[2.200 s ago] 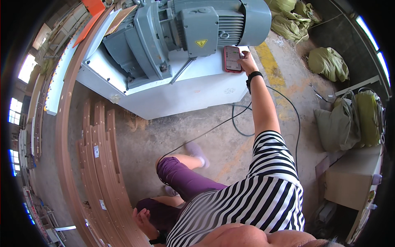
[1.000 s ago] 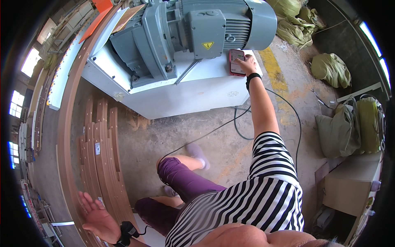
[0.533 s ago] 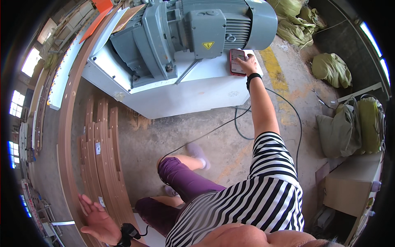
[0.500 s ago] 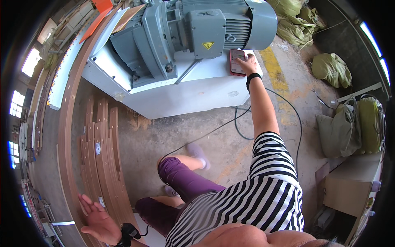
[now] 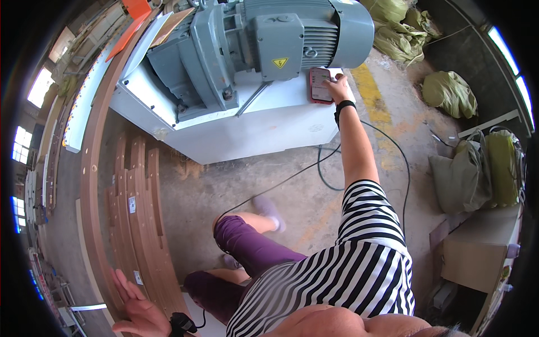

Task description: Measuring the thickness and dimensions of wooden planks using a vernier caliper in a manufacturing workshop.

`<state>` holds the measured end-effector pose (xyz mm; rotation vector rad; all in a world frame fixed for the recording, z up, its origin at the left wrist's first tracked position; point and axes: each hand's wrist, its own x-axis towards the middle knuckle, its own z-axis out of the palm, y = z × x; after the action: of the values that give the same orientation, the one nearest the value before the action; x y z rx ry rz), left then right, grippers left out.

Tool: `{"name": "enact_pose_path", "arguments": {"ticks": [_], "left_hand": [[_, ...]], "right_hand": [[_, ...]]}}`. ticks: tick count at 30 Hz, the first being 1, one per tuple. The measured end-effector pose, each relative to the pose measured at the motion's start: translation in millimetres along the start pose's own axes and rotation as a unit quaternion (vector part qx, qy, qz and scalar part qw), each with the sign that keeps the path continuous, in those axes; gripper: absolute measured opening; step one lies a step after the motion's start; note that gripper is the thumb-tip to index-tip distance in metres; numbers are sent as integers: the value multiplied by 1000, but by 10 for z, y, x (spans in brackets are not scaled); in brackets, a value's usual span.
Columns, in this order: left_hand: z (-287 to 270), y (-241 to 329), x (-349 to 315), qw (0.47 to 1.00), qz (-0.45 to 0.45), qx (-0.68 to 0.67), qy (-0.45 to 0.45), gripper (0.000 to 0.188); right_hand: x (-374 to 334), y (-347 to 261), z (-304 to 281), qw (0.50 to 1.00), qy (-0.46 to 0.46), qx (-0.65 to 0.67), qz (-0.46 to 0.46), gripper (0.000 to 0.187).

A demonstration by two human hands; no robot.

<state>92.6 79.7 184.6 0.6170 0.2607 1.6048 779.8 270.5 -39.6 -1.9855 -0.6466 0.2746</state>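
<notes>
One right hand (image 5: 339, 90) at one phone (image 5: 318, 93), one motor (image 5: 279, 42)

Warning sign (image 5: 279, 63), yellow triangle with black lightning bolt: stood on the terminal box (image 5: 279, 36) of the grey motor (image 5: 352, 33); two pale labels (image 5: 132, 205): sat on brown boards (image 5: 140, 238), too small to read; phone screen (image 5: 319, 81), faint marks (image 5: 316, 128) on white cabinet (image 5: 247, 133): were illegible

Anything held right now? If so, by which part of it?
Left hand: open, nothing held. Right hand: at the right edge of the red-edged phone; can't tell whether it grips or only touches.
</notes>
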Motion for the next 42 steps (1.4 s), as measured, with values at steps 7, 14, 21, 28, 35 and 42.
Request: {"name": "enact_pose_path", "arguments": {"ticks": [7, 14, 21, 28, 35, 42], "left_hand": [[-523, 778, -300, 987, 113, -78, 89, 69], [-719, 1706, -1297, 987, 134, 74, -37, 41], [-1270, 1676, -1458, 783, 327, 421, 321, 42], [-1390, 1354, -1120, 791, 281, 428, 335, 40], [-1470, 1268, -988, 793, 263, 433, 339, 38], [-1547, 1190, -897, 796, 245, 434, 345, 36]], "right_hand": [[87, 130, -100, 994, -56, 97, -8, 71], [-72, -19, -109, 998, -40, -30, -24, 69], [73, 107, 83, 995, -7, 95, 12, 58], [239, 296, 64, 995, -11, 97, -10, 52], [146, 207, 52, 998, -19, 62, 4, 51], [225, 261, 29, 997, -8, 81, 16, 50]]}}
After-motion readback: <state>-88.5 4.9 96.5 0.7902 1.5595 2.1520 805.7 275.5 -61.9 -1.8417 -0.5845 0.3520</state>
